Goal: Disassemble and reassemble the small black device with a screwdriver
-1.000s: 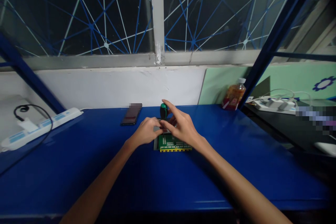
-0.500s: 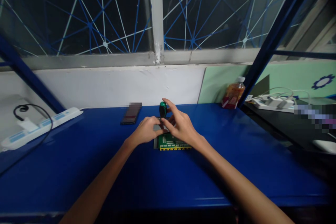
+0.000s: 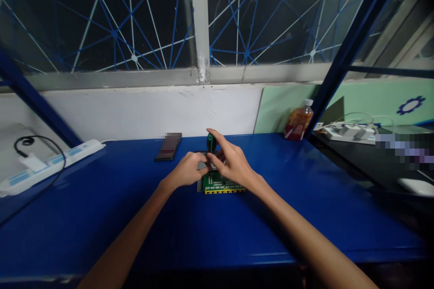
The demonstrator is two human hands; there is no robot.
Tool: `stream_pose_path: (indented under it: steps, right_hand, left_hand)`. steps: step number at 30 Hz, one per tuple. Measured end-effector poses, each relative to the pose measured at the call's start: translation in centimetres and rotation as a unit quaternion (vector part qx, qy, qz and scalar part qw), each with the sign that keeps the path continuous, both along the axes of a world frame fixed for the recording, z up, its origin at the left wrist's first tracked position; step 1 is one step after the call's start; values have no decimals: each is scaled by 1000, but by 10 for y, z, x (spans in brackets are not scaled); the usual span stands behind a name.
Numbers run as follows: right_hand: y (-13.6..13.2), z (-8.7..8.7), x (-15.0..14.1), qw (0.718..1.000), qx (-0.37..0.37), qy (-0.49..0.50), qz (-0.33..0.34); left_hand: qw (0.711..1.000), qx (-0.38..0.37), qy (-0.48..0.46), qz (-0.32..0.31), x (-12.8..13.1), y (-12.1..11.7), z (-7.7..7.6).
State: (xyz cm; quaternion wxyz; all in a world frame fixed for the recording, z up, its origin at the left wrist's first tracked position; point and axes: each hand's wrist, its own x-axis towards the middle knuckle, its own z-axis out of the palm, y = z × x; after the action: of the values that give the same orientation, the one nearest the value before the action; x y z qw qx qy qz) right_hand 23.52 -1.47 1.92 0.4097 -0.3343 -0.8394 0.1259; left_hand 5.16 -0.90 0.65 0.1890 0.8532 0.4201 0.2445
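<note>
A green circuit board (image 3: 220, 185) with a yellow front edge lies on the blue table (image 3: 101, 216). My left hand (image 3: 186, 169) rests at the board's far left corner, its fingers curled onto a small grey part there. My right hand (image 3: 230, 160) is over the board's far side; thumb and middle fingers pinch a screwdriver with a green and black handle (image 3: 210, 141) that stands upright, while the index finger stretches along its top. The tip of the screwdriver is hidden behind my fingers.
A dark phone (image 3: 168, 148) lies behind the board to the left. A white power strip (image 3: 50, 165) with a black cable sits at the far left. A bottle of amber liquid (image 3: 300, 120) stands at the back right beside a blue post (image 3: 342, 49).
Both hands stay on the board and the screwdriver with only slight shifts. The view has drifted a little, so everything sits slightly further left in the frame.
</note>
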Motion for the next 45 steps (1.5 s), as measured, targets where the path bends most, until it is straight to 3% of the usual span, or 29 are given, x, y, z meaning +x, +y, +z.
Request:
stream_pose_path:
  steps: [5, 20, 35, 45]
  right_hand:
    - [0, 0, 0, 1000, 5, -4, -6]
    - [-3, 3, 1, 1000, -1, -12, -6]
    - [-2, 2, 2, 1000, -11, -15, -3]
    - [-2, 3, 3, 1000, -16, -9, 13]
  left_hand:
    - [999, 14, -1, 37, 0, 0, -1]
    - [1000, 15, -1, 5, 1, 0, 1]
    - [999, 28, -15, 16, -2, 2, -2]
    - [999, -7, -37, -5, -1, 1, 0]
